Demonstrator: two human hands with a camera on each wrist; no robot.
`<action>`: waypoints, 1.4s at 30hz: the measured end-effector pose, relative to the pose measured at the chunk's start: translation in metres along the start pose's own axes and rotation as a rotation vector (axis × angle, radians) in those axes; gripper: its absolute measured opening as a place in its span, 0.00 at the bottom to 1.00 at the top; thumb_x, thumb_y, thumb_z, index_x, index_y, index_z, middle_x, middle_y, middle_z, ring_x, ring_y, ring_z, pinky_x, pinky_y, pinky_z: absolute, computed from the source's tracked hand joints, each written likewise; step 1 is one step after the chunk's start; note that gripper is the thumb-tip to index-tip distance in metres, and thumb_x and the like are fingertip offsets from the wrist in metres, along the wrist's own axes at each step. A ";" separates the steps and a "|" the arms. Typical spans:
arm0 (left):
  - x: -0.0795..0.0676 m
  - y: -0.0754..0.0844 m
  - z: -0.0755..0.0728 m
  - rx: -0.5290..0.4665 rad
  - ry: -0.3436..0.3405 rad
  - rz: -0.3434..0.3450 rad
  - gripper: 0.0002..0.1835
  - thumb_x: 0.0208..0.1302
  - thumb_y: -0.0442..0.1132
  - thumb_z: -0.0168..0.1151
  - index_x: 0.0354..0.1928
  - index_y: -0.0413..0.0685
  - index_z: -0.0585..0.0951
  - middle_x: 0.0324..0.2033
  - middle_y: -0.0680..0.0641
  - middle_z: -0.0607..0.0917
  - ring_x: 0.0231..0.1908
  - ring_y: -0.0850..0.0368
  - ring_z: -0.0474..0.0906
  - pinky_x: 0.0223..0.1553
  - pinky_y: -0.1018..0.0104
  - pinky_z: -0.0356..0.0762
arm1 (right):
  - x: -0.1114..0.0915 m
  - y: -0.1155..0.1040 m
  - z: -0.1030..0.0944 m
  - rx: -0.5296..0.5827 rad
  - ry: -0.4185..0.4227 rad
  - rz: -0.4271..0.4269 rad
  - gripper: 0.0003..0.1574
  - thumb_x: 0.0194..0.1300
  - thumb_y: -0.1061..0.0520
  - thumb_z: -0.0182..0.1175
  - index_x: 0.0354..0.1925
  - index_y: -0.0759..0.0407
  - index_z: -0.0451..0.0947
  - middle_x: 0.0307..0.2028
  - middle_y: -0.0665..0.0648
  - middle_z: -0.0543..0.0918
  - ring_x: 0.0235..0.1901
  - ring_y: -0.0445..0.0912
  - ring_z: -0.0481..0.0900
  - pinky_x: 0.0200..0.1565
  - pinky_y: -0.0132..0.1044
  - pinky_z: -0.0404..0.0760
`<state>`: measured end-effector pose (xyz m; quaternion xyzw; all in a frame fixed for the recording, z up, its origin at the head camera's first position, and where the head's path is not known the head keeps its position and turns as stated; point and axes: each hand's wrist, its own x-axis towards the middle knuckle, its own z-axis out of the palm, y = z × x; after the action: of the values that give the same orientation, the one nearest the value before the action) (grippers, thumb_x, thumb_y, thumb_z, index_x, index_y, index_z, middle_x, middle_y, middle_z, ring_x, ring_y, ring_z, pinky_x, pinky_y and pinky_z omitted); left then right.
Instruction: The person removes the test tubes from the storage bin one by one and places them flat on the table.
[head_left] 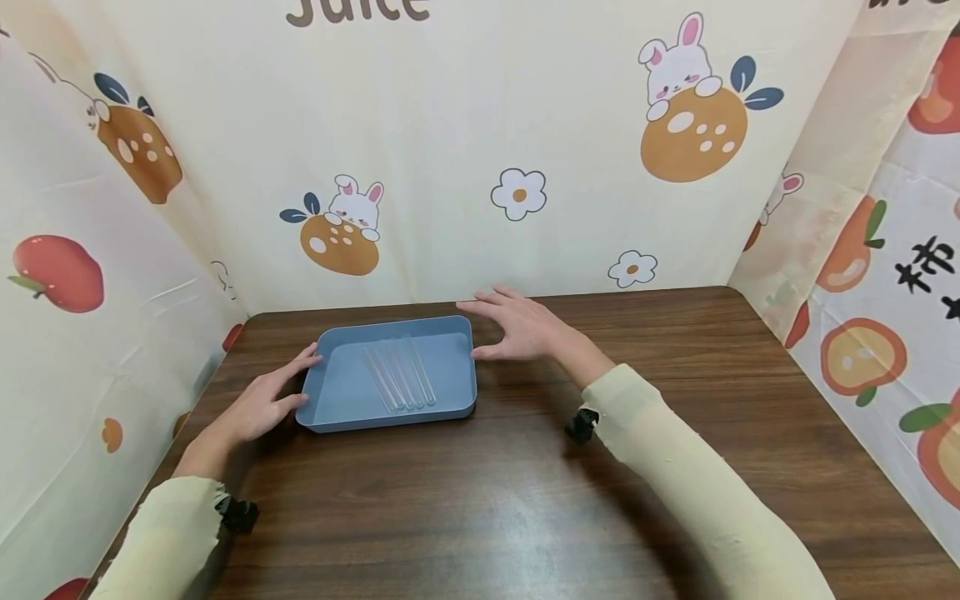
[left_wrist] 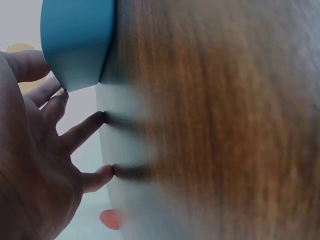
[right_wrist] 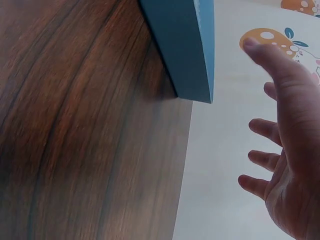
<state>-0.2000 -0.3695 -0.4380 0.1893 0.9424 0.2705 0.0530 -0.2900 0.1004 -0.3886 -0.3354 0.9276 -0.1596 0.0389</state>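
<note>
Blue tray (head_left: pixel 453 367) flat on the far left part of the wooden table (head_left: pixel 480 500), clear tubes (head_left: pixel 422 375) lying side by side inside. Left hand (head_left: pixel 262 407) at the left end, fingers extended and touching the rim; right hand (head_left: pixel 521 325) just beside the right end, fingers spread, gripping nothing. Step in hand, by judgement: positioning the tray. Probably calls next for bringing the right fingers to the rim, or withdrawing both hands. Visible only from the head: the tubes. Clearer at the right wrist: a gap between thumb and tray.
</note>
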 end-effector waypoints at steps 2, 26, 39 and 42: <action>0.000 0.000 0.000 -0.004 0.000 0.001 0.35 0.81 0.36 0.62 0.85 0.41 0.67 0.91 0.33 0.57 0.84 0.17 0.60 0.75 0.11 0.60 | 0.002 -0.001 0.000 0.021 -0.014 0.002 0.55 0.72 0.31 0.73 0.89 0.35 0.63 0.90 0.59 0.64 0.91 0.66 0.55 0.83 0.75 0.67; 0.001 -0.001 0.000 -0.006 -0.006 -0.015 0.35 0.80 0.36 0.62 0.85 0.40 0.67 0.91 0.33 0.56 0.84 0.16 0.58 0.76 0.11 0.58 | 0.024 -0.021 -0.009 0.049 -0.098 -0.090 0.55 0.75 0.35 0.71 0.90 0.41 0.60 0.87 0.59 0.69 0.87 0.59 0.66 0.87 0.63 0.64; 0.001 0.000 0.000 -0.014 -0.012 -0.019 0.35 0.81 0.36 0.62 0.85 0.40 0.67 0.91 0.33 0.56 0.84 0.16 0.57 0.76 0.10 0.57 | 0.038 -0.037 -0.003 0.104 -0.087 -0.075 0.56 0.74 0.37 0.73 0.89 0.44 0.62 0.85 0.57 0.73 0.83 0.57 0.73 0.82 0.58 0.74; 0.002 0.000 -0.001 -0.019 -0.015 -0.022 0.35 0.81 0.36 0.62 0.85 0.40 0.67 0.91 0.33 0.56 0.84 0.16 0.57 0.76 0.11 0.57 | 0.040 -0.040 -0.001 0.116 -0.095 -0.060 0.55 0.74 0.37 0.72 0.90 0.43 0.62 0.85 0.56 0.73 0.83 0.57 0.72 0.83 0.57 0.73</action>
<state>-0.2015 -0.3693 -0.4370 0.1805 0.9413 0.2776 0.0647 -0.2974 0.0464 -0.3732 -0.3676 0.9034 -0.1981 0.0976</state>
